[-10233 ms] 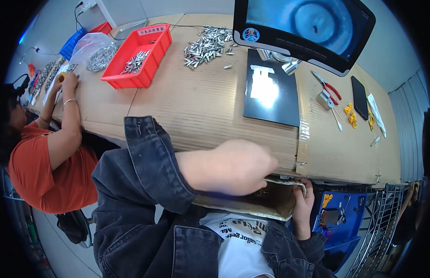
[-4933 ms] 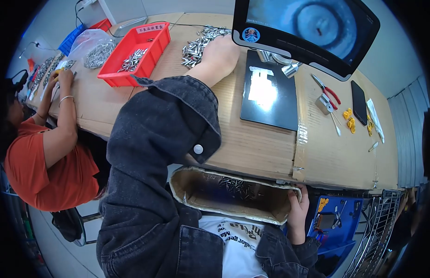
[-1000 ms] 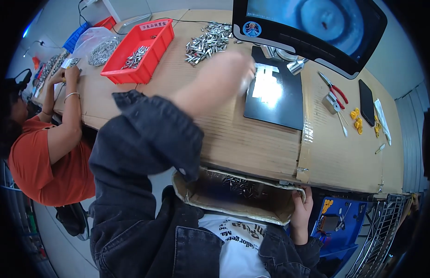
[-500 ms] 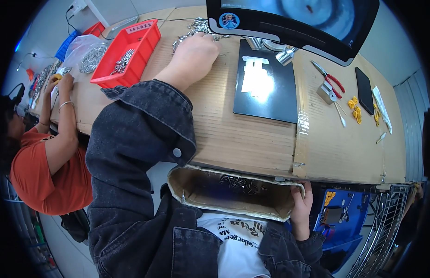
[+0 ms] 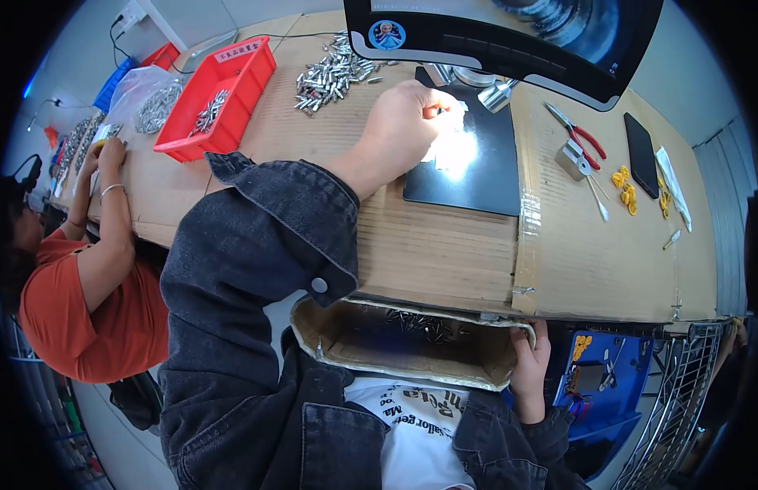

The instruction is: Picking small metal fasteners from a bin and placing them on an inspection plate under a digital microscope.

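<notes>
Since 0.5 s ago, the left hand (image 5: 395,135) has moved from the pile of metal parts (image 5: 331,79) to above the black plate (image 5: 495,184), and the round shape on the monitor (image 5: 477,51) has given way to curved, blurred bands. Its thumb and fingers are drawn together at the tips, apparently pinching a small metal part (image 5: 440,110), though glare makes this hard to read. The part is over the plate's upper left area, below the monitor.

At the table's near edge, the right hand (image 5: 532,359) grips the right end of an open cardboard box (image 5: 403,359), thumb over the rim. More loose parts (image 5: 418,325) lie inside, toward the far wall.

Left of the pile, a red bin (image 5: 250,106) holds a small heap. Right of the plate lie red-handled pliers (image 5: 591,145), 1 metal block (image 5: 572,160), 1 black phone (image 5: 641,155) and yellow pieces (image 5: 629,198). 1 co-worker in an orange shirt (image 5: 93,302) sits at the far left.
</notes>
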A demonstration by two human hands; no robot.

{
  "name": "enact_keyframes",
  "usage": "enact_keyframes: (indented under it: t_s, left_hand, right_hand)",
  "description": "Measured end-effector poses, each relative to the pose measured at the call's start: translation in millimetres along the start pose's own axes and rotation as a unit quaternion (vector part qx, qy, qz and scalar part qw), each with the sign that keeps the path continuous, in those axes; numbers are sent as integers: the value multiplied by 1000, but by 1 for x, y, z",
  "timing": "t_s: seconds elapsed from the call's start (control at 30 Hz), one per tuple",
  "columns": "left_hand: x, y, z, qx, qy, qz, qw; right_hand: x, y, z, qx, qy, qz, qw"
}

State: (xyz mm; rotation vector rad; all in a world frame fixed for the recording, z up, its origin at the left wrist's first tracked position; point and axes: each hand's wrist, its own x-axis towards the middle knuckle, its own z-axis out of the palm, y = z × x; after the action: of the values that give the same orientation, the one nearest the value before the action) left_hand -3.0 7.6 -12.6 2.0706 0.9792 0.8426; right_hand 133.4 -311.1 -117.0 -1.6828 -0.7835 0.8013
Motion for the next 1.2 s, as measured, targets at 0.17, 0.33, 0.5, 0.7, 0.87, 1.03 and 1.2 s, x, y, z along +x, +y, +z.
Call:
enact_keyframes:
  t_s: [0.17,0.33,0.5,0.7,0.87,1.03,1.2]
  left_hand:
    - [-4,7,0,39,12,20,999]
    - [-3,11,-3,53,1,2,999]
    - [-8,12,-6,52,-5,10,999]
    - [-52,51,-23,22,-102,140,985]
    - [-94,73,-43,87,-443,138,882]
    - [-51,37,-49,197,-159,96,963]
    - [21,-42,-59,340,77,149,925]
  right_hand:
    - [-4,1,-3,-7,1,-4,1000]
    - [-2,2,-2,-17,-4,2,1000]
    - [-2,3,-1,-3,-2,-18,1000]
    - [-2,5,-4,7,-7,6,1000]
    - [-1,1,-1,14,-8,1,1000]
    - [-2,2,-2,1,5,4,1000]
    - [-2,-1,1,9,-1,0,1000]
